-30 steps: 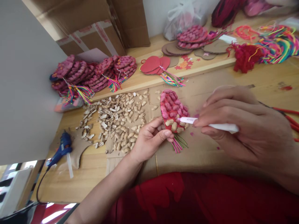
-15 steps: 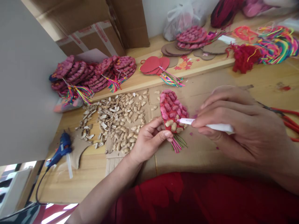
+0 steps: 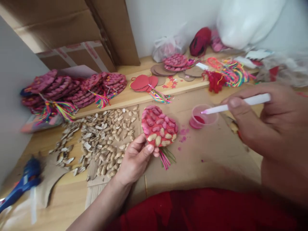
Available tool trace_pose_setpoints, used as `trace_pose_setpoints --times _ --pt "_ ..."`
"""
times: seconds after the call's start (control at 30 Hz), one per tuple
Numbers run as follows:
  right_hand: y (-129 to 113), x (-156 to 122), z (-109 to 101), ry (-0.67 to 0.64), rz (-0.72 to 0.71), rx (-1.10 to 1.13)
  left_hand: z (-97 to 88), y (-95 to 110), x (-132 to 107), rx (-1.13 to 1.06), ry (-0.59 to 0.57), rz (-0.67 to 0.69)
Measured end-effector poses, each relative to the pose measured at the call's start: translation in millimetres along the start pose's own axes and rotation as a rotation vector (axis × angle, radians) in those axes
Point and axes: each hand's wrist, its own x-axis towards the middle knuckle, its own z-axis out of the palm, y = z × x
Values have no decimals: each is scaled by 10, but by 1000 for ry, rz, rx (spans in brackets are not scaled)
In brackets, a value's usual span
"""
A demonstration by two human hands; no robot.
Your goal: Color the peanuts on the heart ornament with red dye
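Pale wood makes up the big bench, and a brown cardboard sheet lies on it. Peanuts and bits of shell make a wide pile on the left. The right hand has its fingers closed around a white brush pen. The left hand pinches the low edge of a red board and holds it up over the cardboard, between the pile and a see-through cup. Most of the board's nuts are pink, so I think the colouring is well along. A few tan nuts near the bottom look left to do. The board is bumpy, with nuts side by side and red peeking through. The pen's tip is at the cup of pink paint; I can't tell if they touch. Thin pink and green strings hang below the board.
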Motion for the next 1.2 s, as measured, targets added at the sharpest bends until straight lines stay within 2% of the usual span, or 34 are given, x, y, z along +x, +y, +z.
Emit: trace_pose_setpoints --times 0.1,0.23,0.53,0.73,0.9,1.2 --pt "79 23 -2 -54 -40 -64 15 12 -9 -28 -16 -58" --pt "149 20 111 -151 -70 -79 3 -9 -23 -21 -33 -97" --pt "249 -36 287 -207 -50 -99 -22 -31 -38 -10 -86 -143" --pt "244 -53 305 -219 -64 -54 6 -15 -29 -1 -85 -148" --pt "261 -54 310 -180 -39 -50 9 -27 -28 2 -98 -143" --pt "314 3 259 -177 -71 -34 15 -39 -31 -74 -159 -140"
